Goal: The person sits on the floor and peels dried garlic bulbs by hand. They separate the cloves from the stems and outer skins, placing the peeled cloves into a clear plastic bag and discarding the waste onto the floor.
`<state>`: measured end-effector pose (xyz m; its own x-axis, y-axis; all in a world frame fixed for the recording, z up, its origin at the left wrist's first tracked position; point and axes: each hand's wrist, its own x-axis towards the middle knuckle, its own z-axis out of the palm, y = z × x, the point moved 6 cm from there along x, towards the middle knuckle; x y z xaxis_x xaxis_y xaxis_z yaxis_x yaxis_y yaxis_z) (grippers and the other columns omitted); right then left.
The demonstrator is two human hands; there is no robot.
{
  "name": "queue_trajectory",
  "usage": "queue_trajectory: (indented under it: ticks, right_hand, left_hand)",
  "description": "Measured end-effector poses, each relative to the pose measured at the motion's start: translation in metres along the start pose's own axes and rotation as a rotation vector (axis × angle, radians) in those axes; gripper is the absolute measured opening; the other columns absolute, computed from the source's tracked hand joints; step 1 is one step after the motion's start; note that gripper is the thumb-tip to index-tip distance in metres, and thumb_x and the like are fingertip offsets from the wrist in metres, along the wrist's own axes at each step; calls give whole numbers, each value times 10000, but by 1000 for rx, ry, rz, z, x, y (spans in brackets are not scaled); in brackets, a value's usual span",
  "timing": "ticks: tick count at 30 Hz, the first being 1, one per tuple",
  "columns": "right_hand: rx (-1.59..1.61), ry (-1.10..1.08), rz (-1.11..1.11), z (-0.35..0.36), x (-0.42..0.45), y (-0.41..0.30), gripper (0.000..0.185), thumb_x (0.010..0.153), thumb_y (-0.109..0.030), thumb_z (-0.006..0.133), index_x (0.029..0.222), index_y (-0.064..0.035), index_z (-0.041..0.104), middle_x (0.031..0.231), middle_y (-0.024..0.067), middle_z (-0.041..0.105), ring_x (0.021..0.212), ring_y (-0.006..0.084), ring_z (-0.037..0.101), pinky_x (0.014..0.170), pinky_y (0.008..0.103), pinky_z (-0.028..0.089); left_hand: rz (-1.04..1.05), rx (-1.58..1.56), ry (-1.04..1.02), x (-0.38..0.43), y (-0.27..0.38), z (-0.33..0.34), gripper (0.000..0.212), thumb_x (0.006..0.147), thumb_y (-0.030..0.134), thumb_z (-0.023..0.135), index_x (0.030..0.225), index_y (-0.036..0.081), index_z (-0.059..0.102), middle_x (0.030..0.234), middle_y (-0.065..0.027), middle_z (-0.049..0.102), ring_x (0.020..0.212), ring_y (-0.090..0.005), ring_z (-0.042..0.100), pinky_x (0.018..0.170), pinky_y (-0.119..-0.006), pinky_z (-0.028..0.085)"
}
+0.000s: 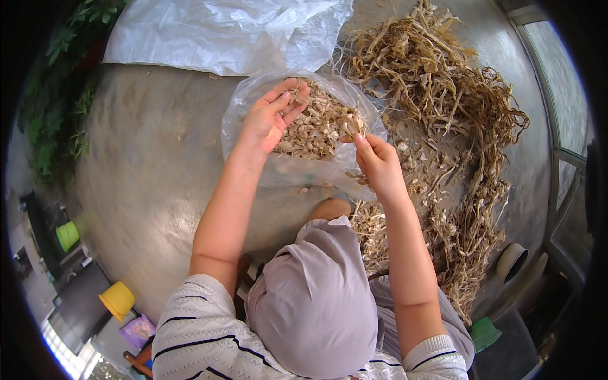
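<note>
My left hand (275, 114) is over the left part of a clear plastic bag (237, 114), palm partly turned up and fingers apart. Dry scraps show by its fingertips; whether they lie on the fingers or behind them is hard to tell. Inside the opened bag is a heap of loose garlic cloves (308, 135). At the bag's right side my right hand (377, 164) pinches a pale garlic bulb (352, 124) with papery skin between thumb and fingers. The bulb is held above the bag, apart from my left hand.
Dried garlic stalks (427, 80) are piled along the right, with garlic bulbs and husks (427, 185) scattered beside them on the concrete floor (152, 156). A white woven plastic sheet (223, 33) lies beyond the bag. A yellow bucket (117, 300) stands at lower left.
</note>
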<state>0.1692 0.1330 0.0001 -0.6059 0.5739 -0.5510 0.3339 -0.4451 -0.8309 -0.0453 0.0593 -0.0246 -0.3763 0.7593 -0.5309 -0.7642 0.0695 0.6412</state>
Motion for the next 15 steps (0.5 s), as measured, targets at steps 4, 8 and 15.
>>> queue_trajectory:
  ticks: [4, 8, 15]
  right_hand:
    - [-2, 9, 5, -2, -3, -3, 375, 979, -337, 539, 731, -55, 532, 610, -73, 409, 552, 36, 316, 483, 232, 268]
    - [24, 2, 16, -4, -7, -2, 331, 990, -331, 519, 853, -40, 598, 592, -84, 376, 526, 29, 295, 472, 224, 242]
    - [83, -26, 24, 0, -10, -2, 351, 1014, -309, 478, 1063, -18, 668, 564, -100, 330, 493, 20, 260, 463, 215, 200]
  left_hand:
    - [-27, -123, 22, 2, 0, -3, 327, 935, -21, 477, 1260, -47, 496, 1287, -170, 549, 1246, -301, 506, 1090, -431, 414]
    - [-39, -250, 33, -3, 2, 5, 348, 932, -32, 455, 1279, -49, 469, 1297, -199, 532, 1275, -309, 476, 1104, -434, 398]
    - [-110, -221, -108, -6, 4, 26, 333, 938, 26, 489, 1259, -66, 481, 1282, -218, 543, 1215, -299, 534, 1052, -405, 449]
